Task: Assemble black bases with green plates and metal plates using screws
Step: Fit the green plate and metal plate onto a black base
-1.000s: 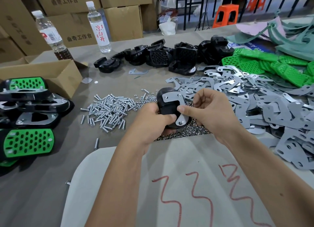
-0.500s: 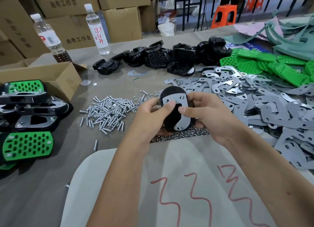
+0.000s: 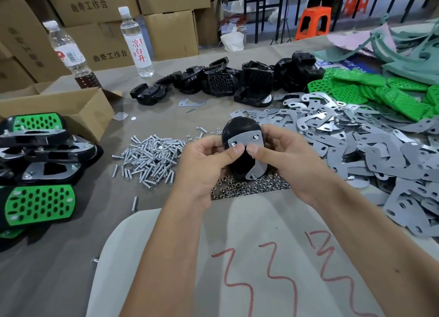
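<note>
Both hands hold one black base (image 3: 240, 129) up above the table (image 3: 59, 269), over a scatter of small nuts (image 3: 249, 188). The base stands nearly on end: its rounded end points up and away from the camera, its long axis running from there down toward the nuts, leaning slightly right at the bottom. A metal plate (image 3: 251, 150) lies flat against the face turned to the camera, its wide end with two holes at the top, its narrow hooked tail ending at the lower right near a third hole.

The left hand (image 3: 206, 160) is curled around the base's left side, thumb pressed on the plate's lower-left corner. The right hand (image 3: 282, 155) is closed on the right side, thumb tip touching the plate just beside the left thumb.

To the left of the hands lies a heap of screws (image 3: 149, 157). Loose metal plates (image 3: 356, 138) spread across the right, green plates (image 3: 380, 91) beyond them, and spare black bases (image 3: 225, 81) at the far centre. Finished assemblies (image 3: 38, 169) are stacked at the left edge, beside a cardboard box (image 3: 71, 108) and two bottles (image 3: 137, 41).
</note>
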{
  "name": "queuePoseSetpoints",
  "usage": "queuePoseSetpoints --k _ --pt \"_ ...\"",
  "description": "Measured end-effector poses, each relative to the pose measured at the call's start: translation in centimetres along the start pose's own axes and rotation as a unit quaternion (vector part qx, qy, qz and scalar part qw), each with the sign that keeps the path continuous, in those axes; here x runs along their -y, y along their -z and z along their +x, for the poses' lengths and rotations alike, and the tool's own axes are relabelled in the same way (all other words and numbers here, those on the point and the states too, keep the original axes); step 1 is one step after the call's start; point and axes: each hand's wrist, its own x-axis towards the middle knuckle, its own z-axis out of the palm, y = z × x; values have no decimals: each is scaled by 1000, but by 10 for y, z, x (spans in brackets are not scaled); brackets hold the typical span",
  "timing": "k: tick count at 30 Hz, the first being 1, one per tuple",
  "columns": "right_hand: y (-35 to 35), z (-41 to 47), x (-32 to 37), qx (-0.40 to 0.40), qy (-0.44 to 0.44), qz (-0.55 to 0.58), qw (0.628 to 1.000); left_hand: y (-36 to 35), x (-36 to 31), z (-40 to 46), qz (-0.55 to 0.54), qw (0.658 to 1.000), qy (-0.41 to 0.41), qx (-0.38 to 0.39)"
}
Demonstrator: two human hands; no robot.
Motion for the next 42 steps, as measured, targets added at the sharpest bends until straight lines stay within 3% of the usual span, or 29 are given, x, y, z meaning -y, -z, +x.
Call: queuePoseSetpoints --k 11,16,18,21,23,26,28,31,35,38,40,42 --pt "0 -3 9 -9 30 52 998 -2 -5 0 -18 1000 15 16" --pt "13 1 12 -7 -46 46 998 -23 -2 10 -14 999 7 -42" --pt "21 3 15 -52 -41 52 996 -42 0 15 12 997 -54 -63" --pt "44 5 20 -180 -5 67 981 -74 2 24 64 988 -105 -96" --pt "63 4 24 -281 15 83 956 -87 5 29 237 952 -150 -123" --pt "92 3 24 -415 53 46 907 -113 16 32 489 829 -270 16" --pt "101 5 21 -485 67 -3 872 -132 19 39 559 744 -348 117" --pt "108 4 18 -556 70 6 828 -151 21 53 609 686 -354 182" --pt "113 4 18 -577 57 59 812 -155 25 65 624 687 -317 192" --pt "108 6 18 -565 45 63 821 -148 23 71 618 710 -290 171" --pt "105 6 20 -553 32 72 830 -139 24 75 616 721 -298 108" --pt "103 6 21 -546 26 87 833 -128 24 79 584 757 -293 21"
